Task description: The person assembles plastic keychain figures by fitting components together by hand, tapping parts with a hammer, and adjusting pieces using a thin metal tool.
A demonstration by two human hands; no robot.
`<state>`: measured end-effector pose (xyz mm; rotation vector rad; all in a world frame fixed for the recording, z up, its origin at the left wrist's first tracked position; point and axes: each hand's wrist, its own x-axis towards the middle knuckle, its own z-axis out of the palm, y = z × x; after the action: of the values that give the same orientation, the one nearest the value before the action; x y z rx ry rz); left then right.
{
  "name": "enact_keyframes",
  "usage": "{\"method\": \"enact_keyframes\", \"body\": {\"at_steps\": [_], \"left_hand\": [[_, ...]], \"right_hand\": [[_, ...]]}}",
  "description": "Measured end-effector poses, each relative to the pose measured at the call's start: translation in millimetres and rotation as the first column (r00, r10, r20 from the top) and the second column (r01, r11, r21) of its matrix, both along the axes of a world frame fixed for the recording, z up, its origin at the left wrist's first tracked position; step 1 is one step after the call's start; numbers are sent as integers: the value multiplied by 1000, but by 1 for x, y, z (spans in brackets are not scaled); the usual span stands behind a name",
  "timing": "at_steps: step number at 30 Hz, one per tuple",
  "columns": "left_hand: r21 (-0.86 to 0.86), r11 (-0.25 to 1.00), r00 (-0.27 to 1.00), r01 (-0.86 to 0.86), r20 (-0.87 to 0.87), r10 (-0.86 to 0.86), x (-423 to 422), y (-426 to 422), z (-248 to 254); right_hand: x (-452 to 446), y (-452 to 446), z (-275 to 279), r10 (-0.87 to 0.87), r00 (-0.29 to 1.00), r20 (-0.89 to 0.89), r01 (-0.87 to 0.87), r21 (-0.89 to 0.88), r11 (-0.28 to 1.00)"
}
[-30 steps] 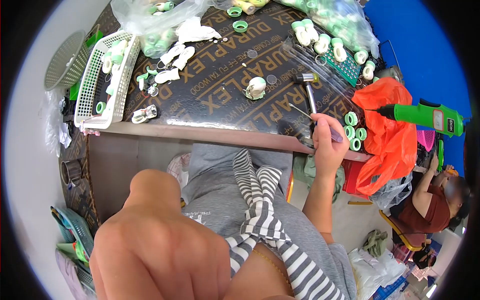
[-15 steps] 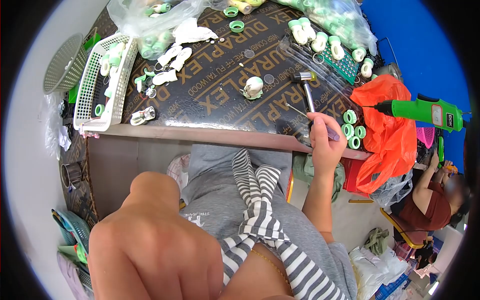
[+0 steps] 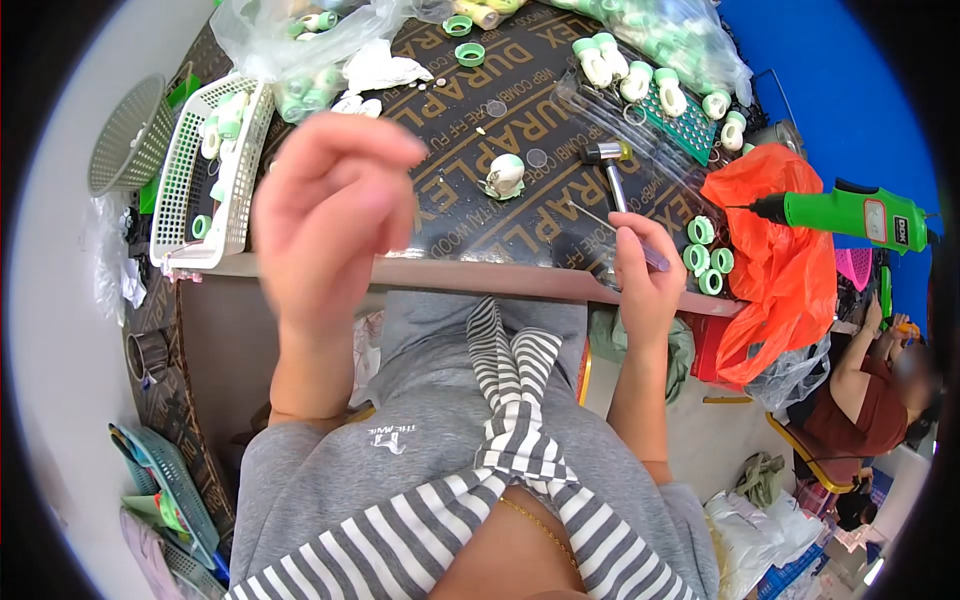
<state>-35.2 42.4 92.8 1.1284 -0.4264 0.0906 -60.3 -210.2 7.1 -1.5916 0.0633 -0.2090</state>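
My right hand is closed round a screwdriver with a purple handle; its thin shaft points up and left over the table. Just beyond the fingers lies a hammer with a metal shaft. My left hand is raised over the table's front edge, slightly blurred, with fingers loosely bent and nothing visible in them. It covers part of the white pieces behind it. Between the hands, a round white and green part sits on the table, beside a small clear disc.
A white basket of green and white parts stands left. Green rings lie right, near an orange bag and a green electric screwdriver. White-green pieces lie by a green tray. Another person sits far right.
My left hand has swung from low near my body up and forward over the table's edge. My right hand keeps the screwdriver in nearly the same place.
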Motion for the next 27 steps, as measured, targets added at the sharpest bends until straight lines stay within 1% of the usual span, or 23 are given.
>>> {"method": "enact_keyframes", "body": {"at_steps": [1,2,4,5,6,8,9,10,12,13,15,16,18,19,21,22,25,27], "left_hand": [[173,980,994,-99,-29,106,6,-4,-8],[342,921,976,-189,-39,214,12,-10,-16],[580,770,961,-268,220,169,32,-13,-38],[675,684,953,-276,283,106,38,-14,-41],[676,684,953,-276,283,105,44,-15,-45],[752,623,938,-215,337,-84,57,-19,-57],[783,583,910,-216,379,-171,65,-18,-62],[783,583,909,-215,379,-174,67,-20,-66],[831,545,930,-110,279,-238,69,-26,-73],[832,544,930,-110,279,-239,69,-28,-77],[906,389,952,-164,249,-177,69,-30,-84],[907,388,952,-164,249,-179,69,-30,-87],[921,377,974,-103,170,-149,69,-31,-89],[921,376,974,-102,169,-150,68,-30,-89],[899,429,979,-89,159,-130,66,-29,-89],[899,428,979,-88,158,-130,65,-29,-88],[896,434,971,-92,177,-159,65,-27,-86],[903,402,943,-150,253,-216,66,-27,-87]], "right_hand": [[1,2,1,-3,1000,-19,3,3,1000],[1,2,1,-3,1000,-19,3,4,1000],[3,3,0,25,1000,-2,-25,20,999],[3,4,0,25,1000,-1,-25,21,999],[3,5,0,17,1000,1,-17,2,1000],[3,4,-1,7,1000,5,-7,-15,1000],[2,4,-3,21,1000,-8,-22,-35,999],[2,3,-4,35,999,-21,-36,-54,998],[1,4,-5,30,999,-18,-32,-66,997],[1,4,-5,29,999,-15,-30,-79,996],[1,3,-6,31,999,-18,-32,-90,995],[1,3,-6,34,999,-22,-36,-102,994],[0,1,-6,36,999,-19,-38,-119,992],[0,0,-7,41,999,-18,-43,-137,990],[-1,0,-7,39,999,-18,-42,-137,990],[-1,0,-8,39,999,-18,-41,-138,990],[-1,1,-10,38,999,-9,-39,-142,989],[-2,1,-10,40,999,-13,-42,-144,989]]}}
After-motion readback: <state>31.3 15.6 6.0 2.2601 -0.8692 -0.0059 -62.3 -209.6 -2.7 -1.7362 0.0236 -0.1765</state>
